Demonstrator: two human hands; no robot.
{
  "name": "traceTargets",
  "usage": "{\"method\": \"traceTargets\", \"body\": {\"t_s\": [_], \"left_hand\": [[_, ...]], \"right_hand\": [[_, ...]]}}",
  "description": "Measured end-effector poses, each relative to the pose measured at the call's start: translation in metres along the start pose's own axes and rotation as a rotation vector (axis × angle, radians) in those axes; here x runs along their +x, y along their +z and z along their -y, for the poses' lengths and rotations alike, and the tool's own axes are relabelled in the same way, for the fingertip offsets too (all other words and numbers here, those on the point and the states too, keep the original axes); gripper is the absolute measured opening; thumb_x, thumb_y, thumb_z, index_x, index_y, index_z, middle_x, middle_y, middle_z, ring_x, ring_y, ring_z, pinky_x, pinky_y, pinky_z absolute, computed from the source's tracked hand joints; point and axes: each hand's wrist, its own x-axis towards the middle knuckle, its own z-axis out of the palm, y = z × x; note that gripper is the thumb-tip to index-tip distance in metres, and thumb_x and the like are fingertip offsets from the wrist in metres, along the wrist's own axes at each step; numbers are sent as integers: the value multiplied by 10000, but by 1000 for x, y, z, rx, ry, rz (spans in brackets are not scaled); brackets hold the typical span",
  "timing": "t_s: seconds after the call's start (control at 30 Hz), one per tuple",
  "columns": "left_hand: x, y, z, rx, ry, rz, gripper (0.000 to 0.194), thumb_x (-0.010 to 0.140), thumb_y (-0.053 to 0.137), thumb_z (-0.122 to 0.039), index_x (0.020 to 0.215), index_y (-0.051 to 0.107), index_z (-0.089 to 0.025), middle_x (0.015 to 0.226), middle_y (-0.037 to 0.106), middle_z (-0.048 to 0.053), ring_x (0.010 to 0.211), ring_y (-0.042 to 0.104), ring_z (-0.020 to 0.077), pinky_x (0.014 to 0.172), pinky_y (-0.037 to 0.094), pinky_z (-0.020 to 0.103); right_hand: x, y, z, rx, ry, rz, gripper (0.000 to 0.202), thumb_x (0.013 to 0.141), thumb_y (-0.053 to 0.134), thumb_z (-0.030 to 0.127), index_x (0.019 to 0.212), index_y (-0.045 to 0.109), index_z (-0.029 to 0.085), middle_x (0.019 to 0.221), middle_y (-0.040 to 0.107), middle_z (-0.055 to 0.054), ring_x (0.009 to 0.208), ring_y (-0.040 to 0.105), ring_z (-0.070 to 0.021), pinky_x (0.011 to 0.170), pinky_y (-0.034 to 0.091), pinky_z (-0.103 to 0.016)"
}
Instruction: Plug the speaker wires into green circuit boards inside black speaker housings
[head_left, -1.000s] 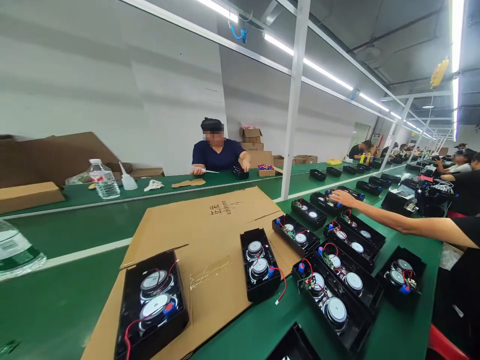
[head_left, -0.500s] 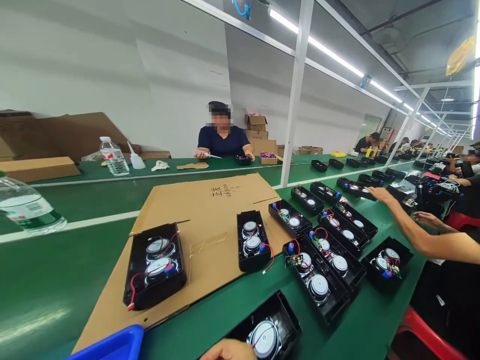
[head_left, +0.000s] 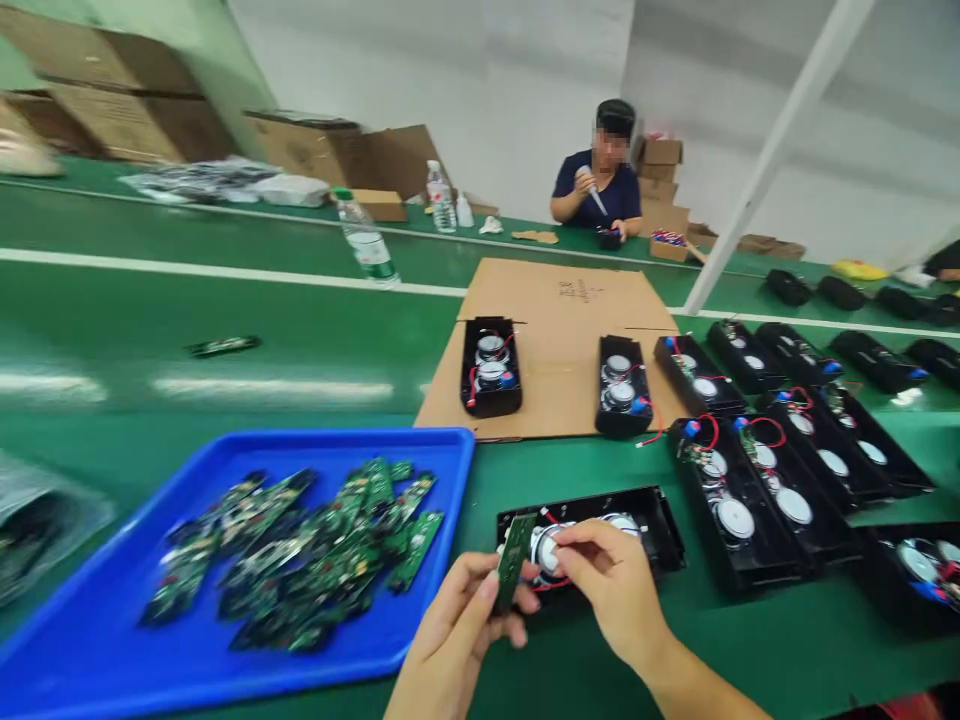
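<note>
My left hand (head_left: 459, 620) grips a green circuit board (head_left: 514, 562) between thumb and fingers, holding it upright on edge. Close to its right, my right hand (head_left: 622, 595) is closed in a pinch; what sits between the fingertips is too small to make out. Just behind both hands lies a black speaker housing (head_left: 666, 530) with two round silver speakers, partly covered by my fingers. Red wires show near the board. To the left, a blue tray (head_left: 315, 438) holds a heap of similar green circuit boards (head_left: 352, 545).
Two black speaker housings (head_left: 491, 400) rest on a flat cardboard sheet (head_left: 555, 375). More wired housings (head_left: 739, 550) crowd the right side. A lone board (head_left: 223, 346) and a water bottle (head_left: 369, 245) are farther back. Across the bench, a person (head_left: 604, 180) holds a white squeeze bottle.
The view has swung left and down, bringing the full tray and both my hands into sight. My left hand now has a circuit board. The person opposite has raised the squeeze bottle.
</note>
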Motion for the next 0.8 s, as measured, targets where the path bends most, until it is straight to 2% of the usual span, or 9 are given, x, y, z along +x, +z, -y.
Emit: {"method": "traceTargets", "body": {"t_s": [0.1,0.17,0.27,0.33,0.4,0.47,0.6,0.73,0.8], "left_hand": [[4,2,1,-107,-16,-27,401,696,740,-429,998,593,-210,885,718,64,801,685,252,619,566,335],[7,-3,4,-93,-20,0,476,691,747,-426,1086,592,-211,925,720,75,886,679,268,720,570,369],[11,-11,7,55,19,46,473,661,763,-430,1044,658,-172,947,725,94,975,653,263,854,536,345],[14,-14,7,164,63,41,437,642,771,-397,998,675,-162,930,727,91,891,677,249,797,560,324],[15,-15,6,272,127,-4,339,677,730,-355,951,669,-166,875,722,72,709,689,215,626,585,301],[17,-14,4,447,265,-65,193,730,662,-304,877,671,-179,848,714,59,632,675,195,539,571,284],[21,-17,-2,831,591,-62,150,760,597,-215,865,703,-206,823,732,49,721,687,197,658,570,279],[23,-23,-13,889,616,11,120,753,612,-185,852,678,-204,650,697,-14,513,635,134,512,528,201],[22,-25,-17,850,617,94,144,742,622,-153,860,678,-214,675,706,-24,531,643,121,516,521,174]], "right_hand": [[-4,-5,4,-104,-19,34,240,710,718,333,915,721,208,798,711,-43,717,664,-172,697,553,-286],[-5,-7,9,-174,-43,101,204,754,676,308,926,723,211,844,722,-56,751,675,-186,706,564,-301],[-5,-6,17,-331,-181,185,156,823,593,242,901,726,219,869,722,-55,776,673,-184,701,566,-297],[-4,-5,20,-449,-316,201,163,837,570,194,878,726,215,817,720,-45,735,669,-172,677,560,-277],[-3,-4,19,-530,-433,179,166,844,562,160,868,722,196,776,715,-43,687,664,-160,637,556,-250],[-2,-4,16,-569,-507,134,179,858,545,133,909,711,178,800,717,-50,668,662,-146,598,552,-220],[-2,-5,14,-583,-611,101,222,888,498,88,1005,664,178,858,709,-49,673,651,-118,590,544,-186],[0,1,19,-565,-727,132,156,886,515,80,911,637,175,768,681,-37,685,632,-120,638,533,-203],[1,5,21,-555,-753,150,130,886,520,94,845,619,167,721,654,-36,655,613,-120,620,525,-209]]}}
